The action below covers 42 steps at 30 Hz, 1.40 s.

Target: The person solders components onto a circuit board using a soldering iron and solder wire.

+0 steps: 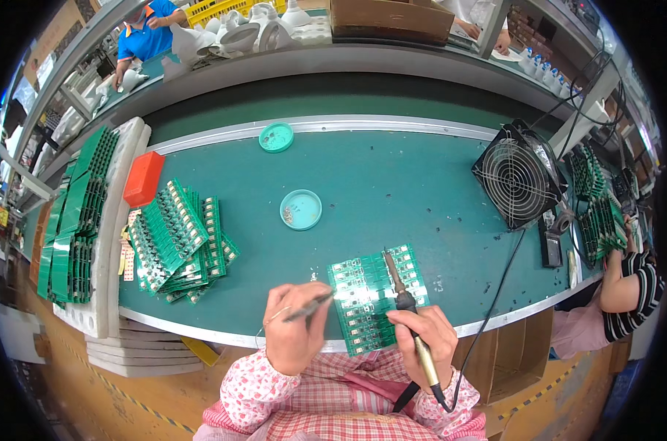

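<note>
A green panel of small circuit boards [354, 298] lies at the table's front edge. My right hand [430, 334] is closed round a soldering iron [424, 357], whose dark tip reaches over the panel's upper right part; whether it touches cannot be told. Left of the panel, my left hand [295, 334] pinches dark tweezers [307, 308], their points near the panel's left edge. A thin wire [276, 316] loops by that hand. Farther back stand a shallow turquoise dish [301, 226] with tiny parts in it and a second dish [285, 147].
Stacked green panels [175, 235] lie to the left, beside a red box [144, 179]. More panels [80, 213] stand on a white foam tray [113, 283]. At right are a black fan [515, 176] and the iron's cable [493, 298]. Co-workers sit across and at far right.
</note>
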Available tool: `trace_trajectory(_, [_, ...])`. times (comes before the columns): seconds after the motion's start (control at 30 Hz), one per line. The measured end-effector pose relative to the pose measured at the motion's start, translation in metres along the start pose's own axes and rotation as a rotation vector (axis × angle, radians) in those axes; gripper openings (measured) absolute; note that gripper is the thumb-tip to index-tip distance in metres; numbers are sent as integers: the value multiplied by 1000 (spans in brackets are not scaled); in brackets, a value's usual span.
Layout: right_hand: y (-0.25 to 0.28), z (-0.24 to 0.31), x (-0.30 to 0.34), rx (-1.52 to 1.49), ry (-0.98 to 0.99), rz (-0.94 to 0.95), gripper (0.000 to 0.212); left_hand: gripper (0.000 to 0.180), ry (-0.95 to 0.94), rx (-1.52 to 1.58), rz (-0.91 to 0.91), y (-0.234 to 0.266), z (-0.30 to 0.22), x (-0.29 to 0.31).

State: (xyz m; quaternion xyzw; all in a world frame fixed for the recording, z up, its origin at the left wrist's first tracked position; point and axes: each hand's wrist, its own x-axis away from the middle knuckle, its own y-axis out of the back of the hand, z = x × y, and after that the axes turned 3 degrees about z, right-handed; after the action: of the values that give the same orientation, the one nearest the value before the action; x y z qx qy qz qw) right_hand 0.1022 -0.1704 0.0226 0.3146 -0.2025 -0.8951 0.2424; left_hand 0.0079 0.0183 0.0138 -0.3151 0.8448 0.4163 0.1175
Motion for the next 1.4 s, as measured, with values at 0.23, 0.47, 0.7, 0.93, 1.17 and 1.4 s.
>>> trace_trajectory(0.23, [-18, 13, -23, 89, 163, 198, 24, 32, -336, -69, 391, 25, -8, 3])
trace_trajectory(0.47, [3, -2, -24, -98, -18, 173, 19, 35, -229, 51, 333, 41, 13, 6])
trace_trajectory(0.7, [4, -22, 6, 4, -252, -110, 7, 13, 83, 127, 118, 12, 56, -41])
trace_trajectory(0.93, [0, -25, 9, 20, -259, -166, 8, 16, 138, 132, 175, 3, 64, -50])
trace_trajectory(1.17, [2, -26, 9, 34, -222, -174, 8, 16, 78, 55, 203, 2, 61, -51])
trace_trajectory(1.4, [3, -26, 10, 11, -236, -174, 8, 15, 96, 58, 203, 2, 60, -50])
